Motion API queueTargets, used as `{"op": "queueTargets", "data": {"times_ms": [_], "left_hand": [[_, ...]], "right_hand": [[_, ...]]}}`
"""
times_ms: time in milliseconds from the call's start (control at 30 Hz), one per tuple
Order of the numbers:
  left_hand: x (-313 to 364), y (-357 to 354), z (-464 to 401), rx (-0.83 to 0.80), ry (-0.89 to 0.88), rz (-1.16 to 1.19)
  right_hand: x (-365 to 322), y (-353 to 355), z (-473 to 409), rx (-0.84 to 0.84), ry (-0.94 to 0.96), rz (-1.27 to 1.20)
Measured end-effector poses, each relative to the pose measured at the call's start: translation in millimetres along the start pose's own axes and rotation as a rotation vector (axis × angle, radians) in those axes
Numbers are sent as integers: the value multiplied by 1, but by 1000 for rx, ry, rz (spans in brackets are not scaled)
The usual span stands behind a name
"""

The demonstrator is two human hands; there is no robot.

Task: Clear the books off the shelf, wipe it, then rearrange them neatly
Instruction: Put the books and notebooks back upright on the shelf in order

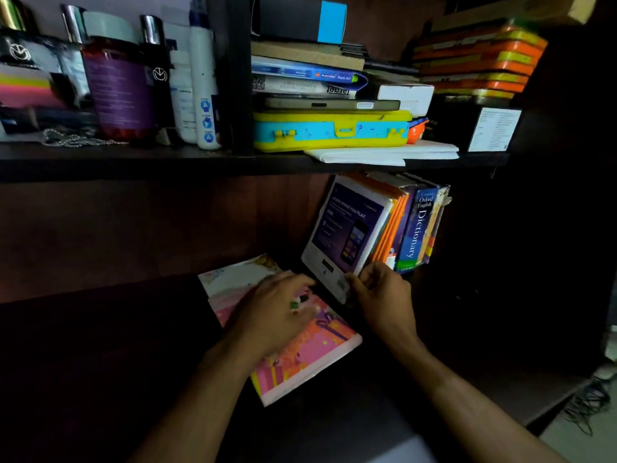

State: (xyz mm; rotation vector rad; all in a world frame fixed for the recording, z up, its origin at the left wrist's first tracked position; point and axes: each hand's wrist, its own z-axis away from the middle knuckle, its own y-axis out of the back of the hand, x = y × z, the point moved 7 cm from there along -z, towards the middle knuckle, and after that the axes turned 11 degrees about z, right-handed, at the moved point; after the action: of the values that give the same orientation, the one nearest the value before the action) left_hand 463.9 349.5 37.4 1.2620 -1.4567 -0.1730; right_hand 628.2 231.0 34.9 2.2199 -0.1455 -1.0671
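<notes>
Dark wood-grain shelving [200,289] filled the dim alcove, its lower shelf matte and shadowed. At 6 o'clock, the left hand [277,312] lay flat with fingers spread on a glossy pink softcover book [317,355] that rested flat on the lower shelf. Just at its 3 o'clock, the right hand [380,292] pinched the bottom corner of a white-bordered book with a purple cover [347,228], tilted left against a row of upright books at 1 o'clock: thin orange spines [392,225] and a thick blue dictionary [417,228]. At 12 o'clock, on the upper shelf, sat a yellow-and-blue plastic case [330,132].
</notes>
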Motion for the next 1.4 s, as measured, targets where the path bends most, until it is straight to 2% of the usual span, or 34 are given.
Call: {"op": "queueTargets", "data": {"times_ms": [67,167,267,333,400,467,533,567,633,700,800,867,1033,1100,1200,1333,1400], "left_hand": [[-19,19,0,117,127,-183],[-47,28,8,27,425,-415],[-49,31,9,60,471,-485],[-50,36,9,123,491,-486],[-53,43,12,192,515,-374],[-55,54,14,257,535,-267],[-64,64,15,330,542,-56],[-72,67,15,354,553,147],[-84,62,18,323,620,637],[-83,60,25,282,696,1030],[-62,61,24,249,548,1426],[-37,55,19,163,374,1511],[3,20,16,-129,108,1414],[13,11,16,-154,69,1335],[30,-2,15,-189,-83,1032],[27,-16,11,-157,-85,808],[18,-24,9,-152,-54,572]], "right_hand": [[0,1,0,4,3,-3],[2,-1,-2,-7,0,10],[-4,2,2,5,46,-1],[-17,3,8,-19,179,-57],[-36,-4,19,-166,379,-86],[-52,-20,36,-382,574,43],[-55,-33,49,-490,701,292],[-56,-35,51,-480,735,378],[-61,-33,53,-422,780,412],[-65,-29,54,-403,805,340],[-63,-23,54,-477,763,216],[-64,-19,52,-474,722,150],[-63,-4,41,-271,663,-29],[-61,-2,40,-299,638,-99],[-58,2,37,-281,599,-193],[-49,11,27,-66,517,-226],[-44,17,24,32,467,-232]]}}
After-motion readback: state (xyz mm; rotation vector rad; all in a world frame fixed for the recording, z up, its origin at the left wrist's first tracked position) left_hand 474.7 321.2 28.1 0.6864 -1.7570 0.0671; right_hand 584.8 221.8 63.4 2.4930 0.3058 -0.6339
